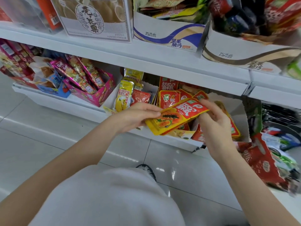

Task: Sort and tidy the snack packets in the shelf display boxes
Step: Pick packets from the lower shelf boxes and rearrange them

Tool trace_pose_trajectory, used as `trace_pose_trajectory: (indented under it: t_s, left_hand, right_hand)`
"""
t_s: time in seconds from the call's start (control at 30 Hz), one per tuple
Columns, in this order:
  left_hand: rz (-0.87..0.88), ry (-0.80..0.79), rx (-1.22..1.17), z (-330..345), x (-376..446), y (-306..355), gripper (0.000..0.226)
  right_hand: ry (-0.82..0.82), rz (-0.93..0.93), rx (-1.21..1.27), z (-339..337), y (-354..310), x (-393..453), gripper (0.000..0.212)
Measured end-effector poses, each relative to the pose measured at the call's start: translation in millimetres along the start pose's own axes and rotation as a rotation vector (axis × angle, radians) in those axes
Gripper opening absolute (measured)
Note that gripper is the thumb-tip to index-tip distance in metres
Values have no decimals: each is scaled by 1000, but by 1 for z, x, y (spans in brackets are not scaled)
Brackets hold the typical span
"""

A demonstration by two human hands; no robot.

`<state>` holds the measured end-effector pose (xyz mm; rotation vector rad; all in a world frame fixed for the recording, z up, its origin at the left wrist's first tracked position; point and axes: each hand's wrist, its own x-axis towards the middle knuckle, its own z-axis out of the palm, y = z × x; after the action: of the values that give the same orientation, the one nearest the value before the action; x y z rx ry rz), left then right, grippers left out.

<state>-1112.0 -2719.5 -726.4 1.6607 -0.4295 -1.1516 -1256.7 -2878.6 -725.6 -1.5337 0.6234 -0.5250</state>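
Holding a red and yellow papaya packet between them just in front of the lower shelf, the left hand pinches its yellow end and the right hand pinches its red end, each grip closed on the packet. Behind it more red packets stand in a white display box, with yellow packets just left and a pink box further left.

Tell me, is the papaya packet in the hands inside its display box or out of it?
Out: both hands, left hand and right hand, hold the papaya packet above the box.
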Motion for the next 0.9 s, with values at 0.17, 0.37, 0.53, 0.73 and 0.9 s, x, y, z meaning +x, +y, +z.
trace_pose_trajectory:
  t_s: [0.17,0.37,0.53,0.73,0.9]
  left_hand:
    - [88,169,229,12,11,2,14]
    - [257,261,757,12,21,-8,23]
    - [261,314,1071,0,20,-24,25]
    - [418,314,1234,6,14,-42,19]
    - [621,359,1231,9,14,-57,9]
  right_hand:
    - [-90,381,644,7,3,-9,20]
    - [182,165,84,11,13,0,15]
    - [131,-17,-108,24,19,17,23]
    - [1,-86,-550,45,28,59,15]
    - [-210,11,-856,46,43,57,25]
